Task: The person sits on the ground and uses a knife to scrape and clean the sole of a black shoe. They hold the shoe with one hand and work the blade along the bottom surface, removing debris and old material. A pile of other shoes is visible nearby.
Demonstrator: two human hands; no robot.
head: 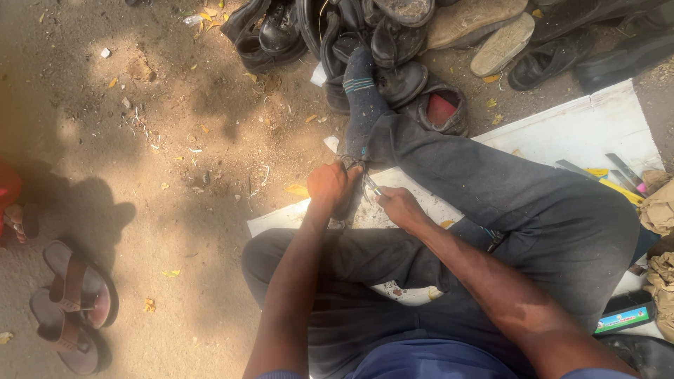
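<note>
Both hands grip: left hand clamps the dark shoe, right hand closes on what looks like pliers, which could slip toward those fingers.

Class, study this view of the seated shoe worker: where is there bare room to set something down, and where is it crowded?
Bare sandy ground lies open between the brown sandals, the white board and the shoe pile. It is crowded at the pile, around the tools on the board's far corner, and where the left hand and right hand work.

A dark blue knitted sock with pale stripes, dark grey cloth trousers, brown leather sandals, black leather shoes, a white flat board.
</note>
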